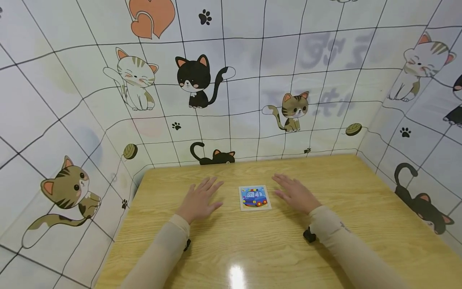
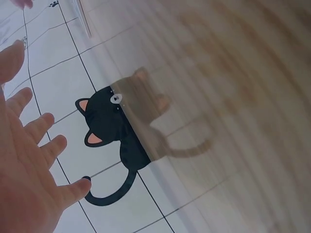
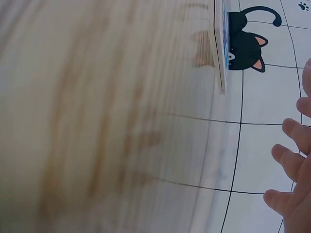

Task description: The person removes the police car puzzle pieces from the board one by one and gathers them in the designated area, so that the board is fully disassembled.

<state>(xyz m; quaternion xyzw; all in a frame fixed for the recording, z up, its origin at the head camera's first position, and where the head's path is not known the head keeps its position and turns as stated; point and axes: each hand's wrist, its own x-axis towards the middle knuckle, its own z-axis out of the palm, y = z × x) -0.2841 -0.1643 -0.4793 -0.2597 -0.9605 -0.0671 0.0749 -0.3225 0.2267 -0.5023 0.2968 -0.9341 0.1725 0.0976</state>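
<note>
A small square picture puzzle point(image 1: 254, 198) with a blue cartoon car lies flat on the wooden table point(image 1: 231, 245). To its left, my left hand point(image 1: 200, 200) hovers palm down with fingers spread, holding nothing. My right hand point(image 1: 295, 194) is on the other side, fingers extended toward the puzzle and also holding nothing. In the left wrist view, the left hand point(image 2: 31, 165) shows its loosely spread fingers over the table. The right wrist view catches the puzzle's thin edge point(image 3: 220, 53) and the fingertips of the right hand point(image 3: 294, 165).
White walls point(image 1: 245, 100) printed with grid lines, cartoon cats and paw marks enclose the table's back and sides. Dark wrist cameras point(image 1: 309, 235) sit under the sleeves. A bright light reflection point(image 1: 237, 276) shows on the glossy tabletop near the front.
</note>
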